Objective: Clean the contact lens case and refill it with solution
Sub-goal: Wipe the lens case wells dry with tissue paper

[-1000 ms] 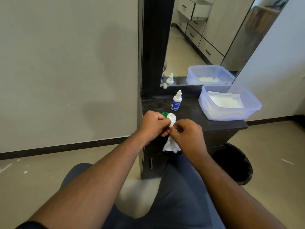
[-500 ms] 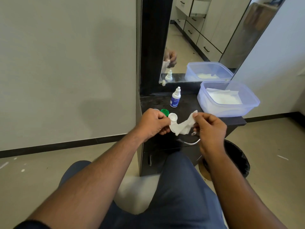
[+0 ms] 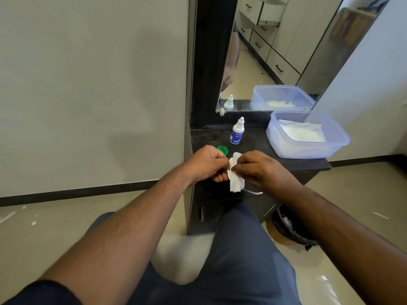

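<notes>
walls and floor are seen around a dark cabinet [image 3: 253, 208], whose top forms the surface [image 3: 255, 148] that carries the things; a mirror [image 3: 275, 51] is set upright behind it. at the right end of the surface a clear plastic tub [image 3: 308, 148] is placed, with white tissues [image 3: 300, 133] lying inside it. a dark waste bin [image 3: 290, 230] is seen on the floor below, to the right of the cabinet.

both forearms are stretched forward over the person's lap, and the hands are brought close together above the front edge of the surface. the left hand [image 3: 207, 164] is clenched, its fingers curled round something — most likely the contact lens case, though it is hidden by the hand and cannot be made out. the right hand [image 3: 262, 170] is held just beside it, its fingers grasping a crumpled white tissue [image 3: 234, 175] by pinching its upper part; the rest of the tissue hangs down between the two hands.

a small white solution bottle [image 3: 237, 133] with a blue label is stood upright near the back of the surface, well apart from the tub. a green cap [image 3: 222, 149] is seen just behind the left hand — whether it rests on the surface or is attached to the case cannot be told.
</notes>
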Demonstrator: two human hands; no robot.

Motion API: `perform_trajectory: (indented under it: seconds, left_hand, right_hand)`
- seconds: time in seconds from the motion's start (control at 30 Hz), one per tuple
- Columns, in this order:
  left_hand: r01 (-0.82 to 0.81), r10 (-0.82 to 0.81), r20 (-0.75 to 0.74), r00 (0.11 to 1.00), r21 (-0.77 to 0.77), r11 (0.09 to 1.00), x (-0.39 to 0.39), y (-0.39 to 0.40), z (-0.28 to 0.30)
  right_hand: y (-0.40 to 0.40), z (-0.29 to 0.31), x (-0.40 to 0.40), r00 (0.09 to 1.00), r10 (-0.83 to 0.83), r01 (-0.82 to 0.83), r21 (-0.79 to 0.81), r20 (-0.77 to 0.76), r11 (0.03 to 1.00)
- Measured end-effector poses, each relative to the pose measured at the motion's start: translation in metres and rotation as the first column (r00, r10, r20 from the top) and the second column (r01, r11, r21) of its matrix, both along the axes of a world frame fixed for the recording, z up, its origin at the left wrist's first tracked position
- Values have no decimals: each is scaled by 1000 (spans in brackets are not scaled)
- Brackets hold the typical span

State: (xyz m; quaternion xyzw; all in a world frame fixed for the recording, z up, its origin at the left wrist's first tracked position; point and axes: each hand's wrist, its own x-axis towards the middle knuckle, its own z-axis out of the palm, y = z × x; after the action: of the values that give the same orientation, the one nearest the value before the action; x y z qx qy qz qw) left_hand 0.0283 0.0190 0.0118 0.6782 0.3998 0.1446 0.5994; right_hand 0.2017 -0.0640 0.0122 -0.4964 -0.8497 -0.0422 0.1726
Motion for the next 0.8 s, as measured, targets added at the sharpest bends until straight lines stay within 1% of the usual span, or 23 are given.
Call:
perform_trajectory:
  seconds: [0.07, 0.17, 0.3, 0.43, 0.5, 0.6, 0.63, 0.67, 0.7, 0.77, 0.8]
  left_hand:
    - [16, -16, -7, 1000, 0, 1000, -1, 0, 1]
    - [24, -24, 4, 1000, -1, 1000, -2, 0, 2]
    - [-34, 32, 21, 999, 63, 997, -2, -3, -2]
    - [-84, 82, 26, 996, 111, 990, 2, -5, -7]
    - [-100, 98, 24, 995, 112, 989, 2, -4, -7]
    - [-106, 104, 27, 994, 101, 989, 2, -4, -8]
    - [-105, 103, 29, 994, 91, 990, 2, -4, -7]
    - [-104, 102, 30, 994, 76, 992, 3, -4, -6]
    - [-101, 100, 32, 995, 58, 993, 2, -3, -5]
    - [-82, 81, 32, 996, 25, 996, 2, -2, -2]
    - [-69, 68, 30, 997, 15, 998, 1, -1, 0]
  right_hand:
    - [4, 3, -1, 999, 20, -20, -2, 28, 1000]
    - [8, 2, -4, 1000, 5, -4, -24, 21, 1000]
    - [5, -5, -10, 992, -126, 125, -60, -9, 990]
    - [-1, -10, -18, 960, -280, 277, -86, -20, 957]
    - [-3, -13, -23, 946, -324, 323, -58, -15, 945]
    - [-4, -17, -31, 926, -375, 374, 47, 37, 926]
    - [-5, -18, -31, 926, -378, 375, 65, 27, 925]
    - [-6, -17, -30, 935, -353, 352, 85, 0, 932]
    - [-6, -17, -27, 955, -296, 297, 110, -29, 948]
    - [-4, -13, -22, 993, -117, 120, 150, -31, 981]
    - [-2, -9, -19, 1000, -19, 18, 156, 9, 988]
